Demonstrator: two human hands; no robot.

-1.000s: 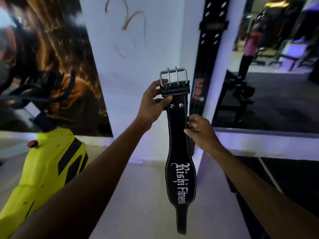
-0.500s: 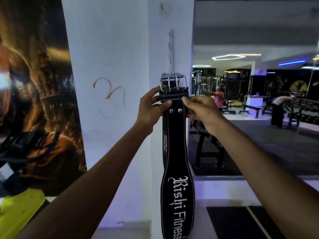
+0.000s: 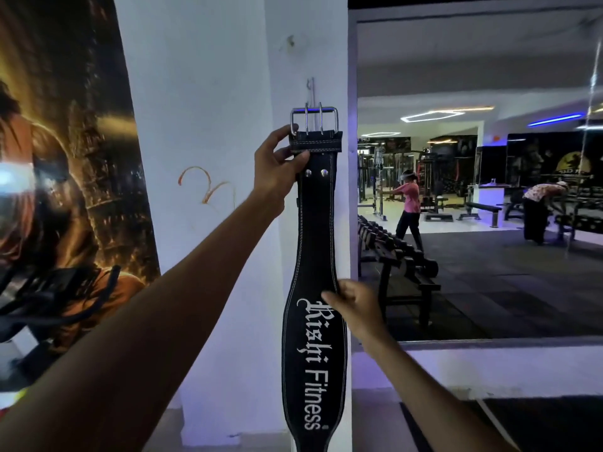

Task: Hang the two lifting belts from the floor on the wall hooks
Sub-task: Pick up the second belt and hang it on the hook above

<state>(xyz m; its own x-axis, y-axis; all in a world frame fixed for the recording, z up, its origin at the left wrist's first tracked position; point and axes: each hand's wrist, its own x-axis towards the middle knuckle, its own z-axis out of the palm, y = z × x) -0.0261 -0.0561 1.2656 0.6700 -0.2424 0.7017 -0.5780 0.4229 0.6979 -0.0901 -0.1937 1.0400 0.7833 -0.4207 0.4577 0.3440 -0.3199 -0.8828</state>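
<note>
A black leather lifting belt (image 3: pixel 313 243) with white lettering hangs straight down in front of a white pillar (image 3: pixel 212 109). Its steel two-prong buckle (image 3: pixel 314 120) is at the top. My left hand (image 3: pixel 280 166) grips the belt just under the buckle, from the left. My right hand (image 3: pixel 355 306) pinches the belt's right edge lower down, at its wide part. A thin metal wall hook (image 3: pixel 310 89) sits on the pillar directly above the buckle; the buckle's top bar is a little below the hook's tip. A second belt is not in view.
A large mirror (image 3: pixel 473 190) fills the wall right of the pillar and reflects a dumbbell rack (image 3: pixel 398 256), benches and two people. A dark poster (image 3: pixel 58 158) covers the wall at left, with an exercise bike's handlebars (image 3: pixel 49 298) before it.
The belt has risen toward the hook. My right hand has left the buckle end and slid down to the belt's wide part. My view has tilted up and closer.
</note>
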